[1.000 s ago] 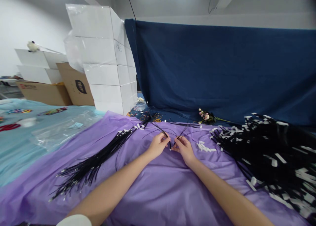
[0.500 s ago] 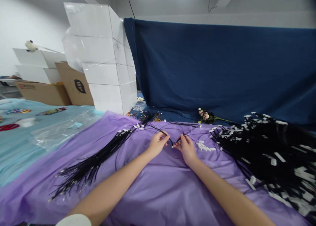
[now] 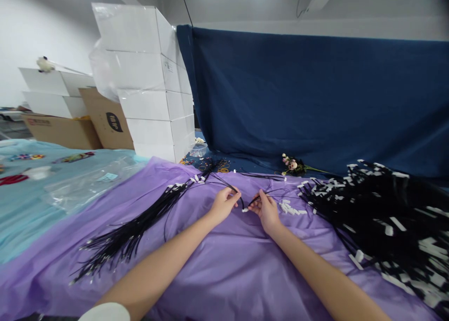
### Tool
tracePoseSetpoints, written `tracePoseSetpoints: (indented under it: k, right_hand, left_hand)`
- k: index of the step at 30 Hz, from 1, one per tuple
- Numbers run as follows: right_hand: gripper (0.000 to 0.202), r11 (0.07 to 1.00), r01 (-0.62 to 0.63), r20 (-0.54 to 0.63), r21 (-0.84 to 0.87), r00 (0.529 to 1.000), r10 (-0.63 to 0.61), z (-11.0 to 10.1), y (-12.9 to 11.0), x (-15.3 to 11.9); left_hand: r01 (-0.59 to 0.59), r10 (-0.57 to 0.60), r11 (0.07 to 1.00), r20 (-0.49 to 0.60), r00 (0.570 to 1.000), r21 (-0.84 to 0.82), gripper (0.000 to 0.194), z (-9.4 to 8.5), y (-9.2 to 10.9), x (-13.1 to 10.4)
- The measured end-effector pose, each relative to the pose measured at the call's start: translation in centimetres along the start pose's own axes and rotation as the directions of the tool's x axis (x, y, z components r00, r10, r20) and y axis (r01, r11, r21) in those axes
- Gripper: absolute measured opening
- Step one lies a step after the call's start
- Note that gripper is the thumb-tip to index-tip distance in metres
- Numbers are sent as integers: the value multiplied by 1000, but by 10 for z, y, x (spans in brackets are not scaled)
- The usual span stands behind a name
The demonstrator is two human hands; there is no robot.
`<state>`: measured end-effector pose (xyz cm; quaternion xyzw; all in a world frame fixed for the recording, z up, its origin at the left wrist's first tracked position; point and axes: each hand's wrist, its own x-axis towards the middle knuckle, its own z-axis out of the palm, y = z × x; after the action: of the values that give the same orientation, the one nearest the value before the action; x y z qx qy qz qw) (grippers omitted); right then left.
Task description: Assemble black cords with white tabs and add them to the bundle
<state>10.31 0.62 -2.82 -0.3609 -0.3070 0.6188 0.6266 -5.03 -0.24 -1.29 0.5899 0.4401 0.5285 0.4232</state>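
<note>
Near the middle of the purple cloth (image 3: 224,260), my left hand (image 3: 225,204) pinches a black cord (image 3: 242,202) that bends down between the hands. My right hand (image 3: 264,208) is closed on the black cords (image 3: 255,199) just to the right. A small white piece (image 3: 244,210) sits at the low point where the cords meet, between my fingertips. Several loose white pieces (image 3: 291,208) lie right of my right hand. Left of my hands, a long bundle of black cords (image 3: 150,218) has white pieces at its upper end.
A large pile of black cords with white tags (image 3: 382,213) covers the right side. Behind stand stacked white boxes (image 3: 145,77), a blue curtain (image 3: 308,96) and a small flower bunch (image 3: 293,165). A clear plastic bag (image 3: 91,183) lies on the light blue cloth (image 3: 21,218).
The white piece between my hands shows more fully and sits slightly lower. My right hand has shifted a little, and its cord ends have moved. My left hand is nearly still.
</note>
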Motion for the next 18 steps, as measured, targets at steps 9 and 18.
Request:
tracePoseSetpoints:
  k: [9,18]
  right_hand:
    - [39,982,116,99,-148,990,-102,3,-1,-7]
    - [38,971,171,121,-167,981,-152,3,-1,-5]
  left_hand:
    - [-23,23,999,7,1000,30,26,-2,-7,2]
    - [-14,13,997,7,1000,75,27,-1,-4,1]
